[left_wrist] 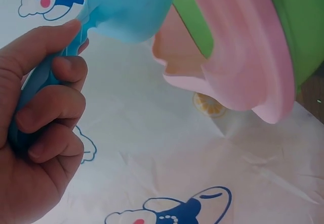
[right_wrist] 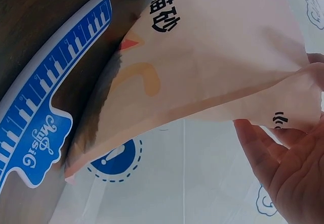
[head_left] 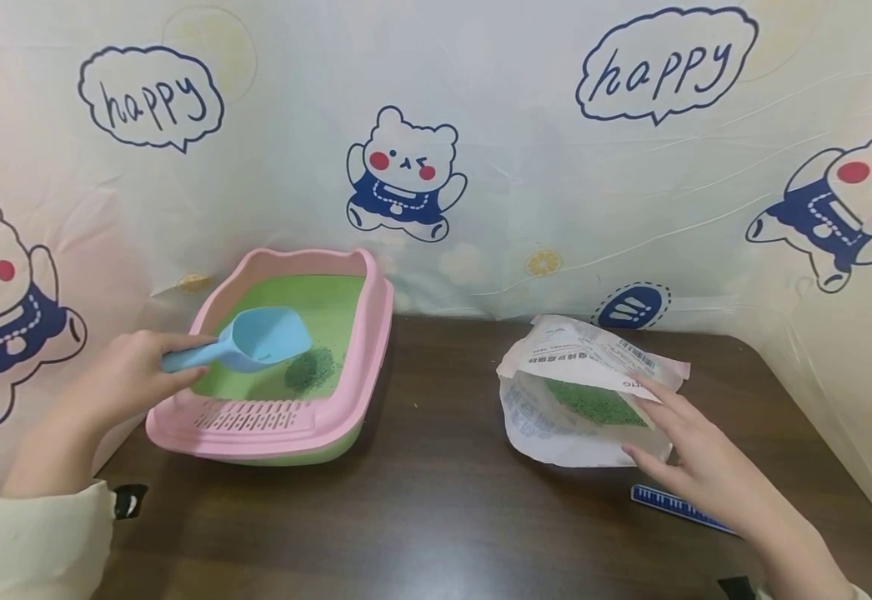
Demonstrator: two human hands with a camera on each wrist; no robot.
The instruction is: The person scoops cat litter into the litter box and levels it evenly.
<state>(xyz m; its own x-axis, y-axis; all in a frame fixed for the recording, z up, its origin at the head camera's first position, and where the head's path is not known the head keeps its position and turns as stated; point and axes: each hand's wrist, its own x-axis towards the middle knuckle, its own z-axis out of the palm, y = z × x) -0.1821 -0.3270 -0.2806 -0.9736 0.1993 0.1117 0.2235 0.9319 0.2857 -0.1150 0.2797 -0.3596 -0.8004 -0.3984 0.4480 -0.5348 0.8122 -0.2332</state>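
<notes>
My left hand [head_left: 124,371] grips the handle of a light blue litter scoop [head_left: 271,333], fingers curled round it in the left wrist view. The scoop is over a pink and green litter box [head_left: 376,367]. A small heap of dark green granules [head_left: 314,369] lies on the box's green floor, beside the scoop in the head view. On the right, my right hand [head_left: 694,450] touches the opening of a white paper cat litter bag [head_left: 556,437], its fingers extended and its thumb apart. Green granules [head_left: 593,402] show inside the bag's mouth.
A blue ruler [head_left: 682,508] with piano keys lies beside the bag, partly under my right forearm in the head view. Slots cross the box's front ledge [head_left: 252,414]. A bear-printed sheet [head_left: 511,167] hangs behind the dark wooden table [head_left: 436,500].
</notes>
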